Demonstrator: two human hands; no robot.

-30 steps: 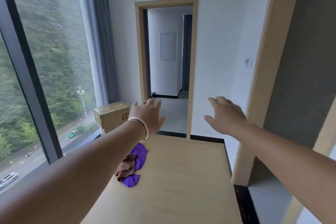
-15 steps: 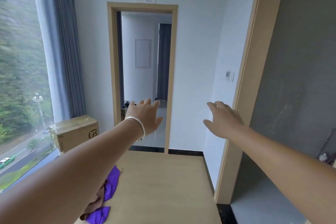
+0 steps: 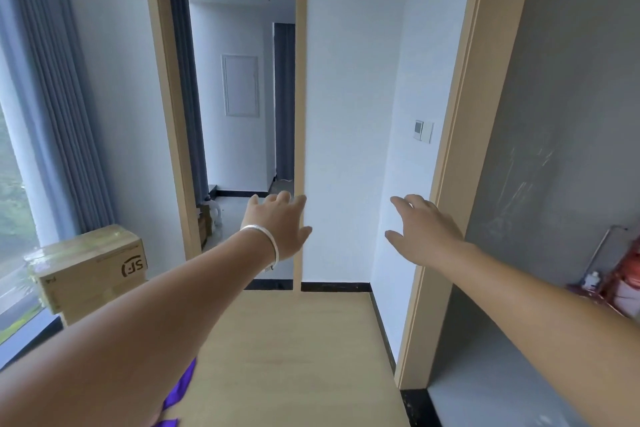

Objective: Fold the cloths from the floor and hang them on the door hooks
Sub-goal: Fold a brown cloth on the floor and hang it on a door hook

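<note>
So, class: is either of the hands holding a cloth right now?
No: the left hand and right hand are both outstretched with nothing in them.

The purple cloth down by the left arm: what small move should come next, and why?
Probably lower the left hand toward the purple cloth. Both it and the right hand are raised, open and hold nothing, while the cloth lies unfolded on the wooden surface, mostly hidden under the left forearm. No door hooks are in view, so picking it up seems to come first.
</note>
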